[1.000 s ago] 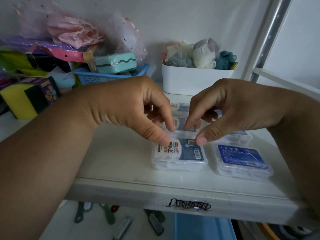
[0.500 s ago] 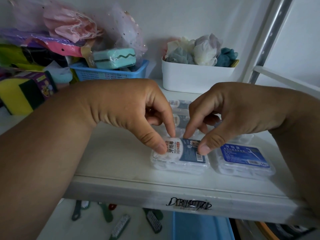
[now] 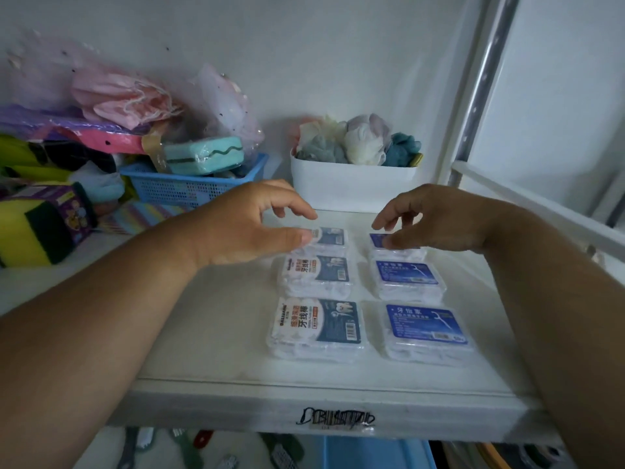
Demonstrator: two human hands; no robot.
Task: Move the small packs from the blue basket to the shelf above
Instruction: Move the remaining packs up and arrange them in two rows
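The left hand (image 3: 250,225) covers part of the back left pack (image 3: 329,237), thumb tip touching its near left corner, fingers loosely curled above it; whether it pinches the pack cannot be told. The right hand (image 3: 429,221) hides most of the back right pack (image 3: 394,245), thumb on its label, fingers spread and relaxed above. Below the shelf, only a cut-off edge of the blue basket (image 3: 375,451) shows, beside blurred brushes (image 3: 284,458).

Six small packs lie in two columns on the white shelf (image 3: 209,333), against a white wall. The front left pack (image 3: 318,328) reads "牙线棒"; the front right pack (image 3: 427,330) has a blue label with smaller unreadable print. A scribbled barcode sticker (image 3: 334,418) marks the shelf's front edge.
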